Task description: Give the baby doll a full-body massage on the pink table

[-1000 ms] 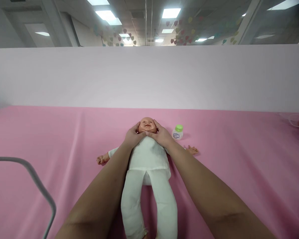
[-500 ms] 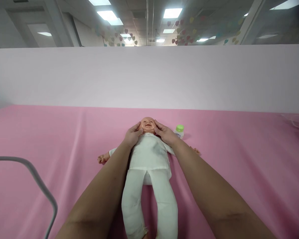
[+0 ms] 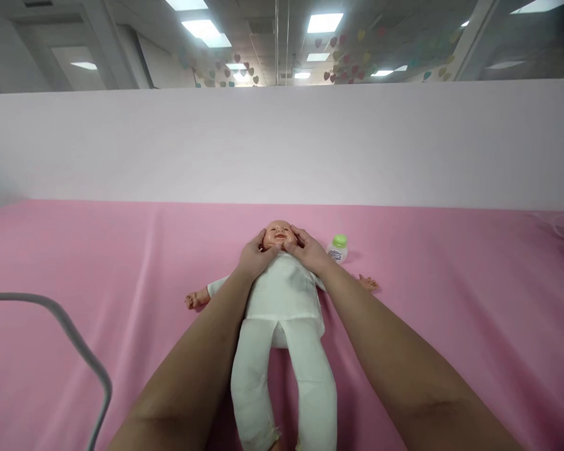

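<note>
Pink sheeting (image 3: 427, 263) lies beneath a white-clothed baby doll (image 3: 282, 294), which is face up with its legs toward the wearer; its arms are spread wide, which probably leaves its head (image 3: 279, 233) easy to reach. On either side of that head, the left hand (image 3: 256, 255) and right hand (image 3: 310, 252) cup the cheeks, likely so that matched support keeps it from rolling; their fingers curve closely along the face, thumbs near each other by the doll's chin. Beside the doll's head, past the right hand, sits a green-capped bottle (image 3: 338, 249), perhaps for handy reach; both bare forearms slant inward along the doll's sides.
</note>
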A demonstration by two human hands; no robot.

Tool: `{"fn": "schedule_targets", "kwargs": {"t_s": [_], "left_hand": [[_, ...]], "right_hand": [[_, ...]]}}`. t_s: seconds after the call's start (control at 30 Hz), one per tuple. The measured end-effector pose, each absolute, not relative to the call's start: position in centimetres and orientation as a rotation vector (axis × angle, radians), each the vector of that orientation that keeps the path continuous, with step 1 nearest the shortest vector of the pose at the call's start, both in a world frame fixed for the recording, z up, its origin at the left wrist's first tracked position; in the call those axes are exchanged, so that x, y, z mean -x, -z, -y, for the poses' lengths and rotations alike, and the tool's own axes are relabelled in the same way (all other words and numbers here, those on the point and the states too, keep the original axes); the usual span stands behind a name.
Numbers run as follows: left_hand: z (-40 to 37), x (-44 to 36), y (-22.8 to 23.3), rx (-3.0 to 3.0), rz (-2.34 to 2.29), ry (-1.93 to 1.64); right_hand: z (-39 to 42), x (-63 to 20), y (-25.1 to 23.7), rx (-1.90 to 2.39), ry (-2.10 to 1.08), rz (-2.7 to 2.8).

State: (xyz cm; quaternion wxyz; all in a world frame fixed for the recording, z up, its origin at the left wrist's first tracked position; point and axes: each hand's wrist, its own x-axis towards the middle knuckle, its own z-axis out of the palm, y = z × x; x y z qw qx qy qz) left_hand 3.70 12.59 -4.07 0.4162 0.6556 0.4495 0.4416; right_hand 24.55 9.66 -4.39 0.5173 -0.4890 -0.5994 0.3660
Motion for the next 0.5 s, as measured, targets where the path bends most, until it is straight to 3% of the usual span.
{"fn": "schedule_targets", "kwargs": {"t_s": [0.23,0.5], "left_hand": [[-12.9,-3.7,4.3,-1.660,-1.094,-1.123],[-14.3,-3.7,5.6,-1.242,-0.867,-1.240]], "right_hand": [[-9.6,-23.7,4.5,1.201,-0.859,1.345],[-9.5,-25.4,4.3,0.994,-1.145,1.368]]}}
